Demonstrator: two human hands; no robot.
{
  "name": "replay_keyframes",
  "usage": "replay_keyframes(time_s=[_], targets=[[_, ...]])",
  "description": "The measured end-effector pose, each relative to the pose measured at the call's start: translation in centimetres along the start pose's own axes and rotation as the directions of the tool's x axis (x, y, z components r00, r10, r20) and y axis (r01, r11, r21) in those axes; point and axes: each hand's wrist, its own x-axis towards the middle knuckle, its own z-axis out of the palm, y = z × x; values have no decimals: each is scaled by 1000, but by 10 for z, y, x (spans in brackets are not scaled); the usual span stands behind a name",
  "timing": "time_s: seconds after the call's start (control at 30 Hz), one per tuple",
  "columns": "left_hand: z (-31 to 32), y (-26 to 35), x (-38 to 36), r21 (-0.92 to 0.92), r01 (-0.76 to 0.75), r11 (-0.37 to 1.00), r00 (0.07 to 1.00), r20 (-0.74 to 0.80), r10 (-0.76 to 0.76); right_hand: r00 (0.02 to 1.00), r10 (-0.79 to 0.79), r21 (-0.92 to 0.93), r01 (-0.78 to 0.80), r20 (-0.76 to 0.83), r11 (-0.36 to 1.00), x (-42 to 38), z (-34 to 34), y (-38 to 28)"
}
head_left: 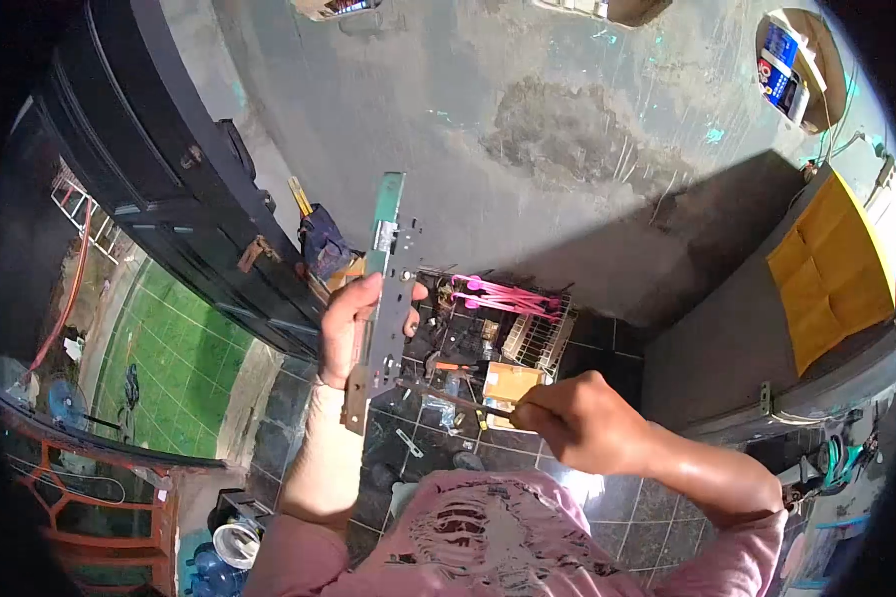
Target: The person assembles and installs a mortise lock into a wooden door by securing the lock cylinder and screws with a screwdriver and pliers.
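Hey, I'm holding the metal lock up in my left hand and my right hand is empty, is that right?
Not quite: the head view shows your right hand gripping a thin tool, pointed toward the lock. The lock is indeed held up in your left hand.

L: door [159, 189] | ahd: wall [388, 129] | ctr: lock [399, 289] | flr [657, 497]: rack [545, 343], R of lock

I have open air between my left hand [341, 323] and right hand [589, 423], but a thin tool [453, 397] cuts across it. The dark door [159, 214] blocks my left. The gray wall [398, 109] stops me ahead. Down on the floor [518, 459], pink sticks [508, 298] and a wire rack [540, 343] crowd the way. There is room above them.
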Motion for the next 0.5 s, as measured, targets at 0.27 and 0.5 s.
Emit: replay_keyframes(time_s=[0.27, 0.5], targets=[[18, -12, 14, -36, 70, 997, 989, 132, -65, 957, -206, -710, 290, 205, 641, -30, -11, -27], [8, -25, 10, -87, 21, 996, 982, 191, -4, 996, 64, -122, -72, -66, 990, -27, -3, -26]])
